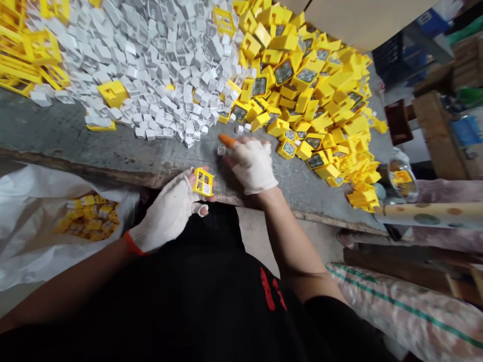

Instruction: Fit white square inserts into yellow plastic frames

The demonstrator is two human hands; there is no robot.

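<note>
My left hand (171, 208), in a white fingerless glove, holds a small yellow frame (204, 182) at the table's front edge. One of the frame's lower openings looks filled with white; the others look unfilled. My right hand (253, 163), also gloved, is over the grey table, with an orange covering on one outstretched finger. A loose white piece (221, 151) lies just beside its fingers. Whether the right hand holds anything is hidden. Beyond the hands spread a heap of white pieces (151, 65) and, to the right, a heap of yellow blocks (313, 95).
More yellow frames (28, 50) lie at the far left of the table (68, 130). Below left hangs a white bag (26, 216) with yellow pieces inside. At the right are a clear container (402, 183) and a large sack (407, 301). Part of a cardboard-coloured surface (358, 20) borders the yellow heap.
</note>
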